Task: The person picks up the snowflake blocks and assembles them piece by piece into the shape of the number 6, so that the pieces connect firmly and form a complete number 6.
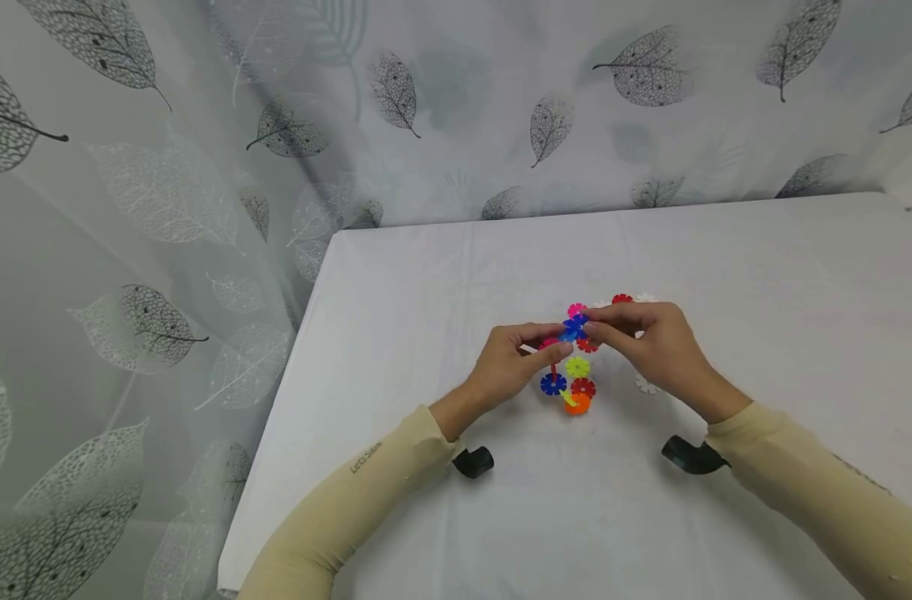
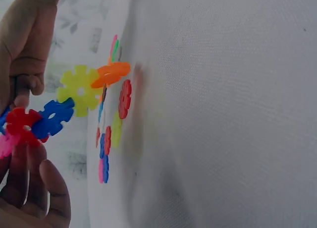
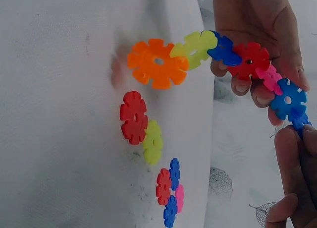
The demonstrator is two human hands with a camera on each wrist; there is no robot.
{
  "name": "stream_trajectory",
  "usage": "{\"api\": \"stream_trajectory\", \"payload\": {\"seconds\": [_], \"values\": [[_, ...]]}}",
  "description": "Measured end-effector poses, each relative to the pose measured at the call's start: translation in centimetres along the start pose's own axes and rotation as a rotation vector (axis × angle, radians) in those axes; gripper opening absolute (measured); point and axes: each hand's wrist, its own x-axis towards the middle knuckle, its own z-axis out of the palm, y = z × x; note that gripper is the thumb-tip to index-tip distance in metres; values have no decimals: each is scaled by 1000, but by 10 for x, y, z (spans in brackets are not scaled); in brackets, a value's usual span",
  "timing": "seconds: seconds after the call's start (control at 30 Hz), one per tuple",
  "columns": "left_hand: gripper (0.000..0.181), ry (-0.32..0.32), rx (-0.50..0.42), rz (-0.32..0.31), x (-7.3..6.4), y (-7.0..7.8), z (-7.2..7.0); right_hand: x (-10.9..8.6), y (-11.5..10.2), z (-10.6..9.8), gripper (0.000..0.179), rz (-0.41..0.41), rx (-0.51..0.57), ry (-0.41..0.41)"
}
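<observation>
A chain of notched plastic snowflake discs hangs between the hands, with orange [image 3: 157, 63], yellow [image 3: 198, 47], dark blue [image 3: 224, 50], red [image 3: 248, 61], pink [image 3: 270, 78] and light blue [image 3: 288, 99] discs slotted edge to edge. The left hand [image 1: 504, 367] holds the chain near its upper end, fingers behind the red and pink discs and thumb in front. At that end the right hand [image 1: 662, 346] pinches a blue disc [image 3: 300, 120] against the light blue one. The orange end dangles low, close over the table in the head view.
Loose discs lie on the white-covered table [image 1: 396, 333] under and behind the hands, among them red [image 3: 133, 118], yellow [image 3: 152, 142] and pink [image 3: 180, 198] ones. A white disc [image 1: 646, 383] is below the right hand. A leaf-print curtain [image 1: 456, 108] borders the table's back and left.
</observation>
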Motion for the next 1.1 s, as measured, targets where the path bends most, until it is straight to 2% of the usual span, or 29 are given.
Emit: {"api": "stream_trajectory", "payload": {"seconds": [0.1, 0.23, 0.37, 0.53, 0.63, 0.8, 0.93, 1.1], "values": [[38, -18, 31, -45, -1, 2, -2, -1, 2, 2, 26, 16, 24, -19], [39, -23, 47, -53, -1, 5, -1, -2, 5, 5, 22, 38, 69, -19], [35, 4, 44, -40, 0, 4, 1, -2, 5, 6, 17, 39, 47, -31], [32, 54, 77, -54, 1, 1, 1, -2, 6, 1, 23, 36, 2, -37], [32, 79, 70, -71, 2, 0, 1, 0, 8, -6, 27, 59, 44, 15], [27, 111, -20, -95, 3, 0, 1, 2, 16, -19, 35, 142, 145, 123], [25, 146, -74, -90, 3, -1, 1, 4, 24, -30, 41, 198, 168, 195], [27, 188, -111, -81, 4, 1, 0, 5, 33, -42, 42, 225, 200, 283]]}}
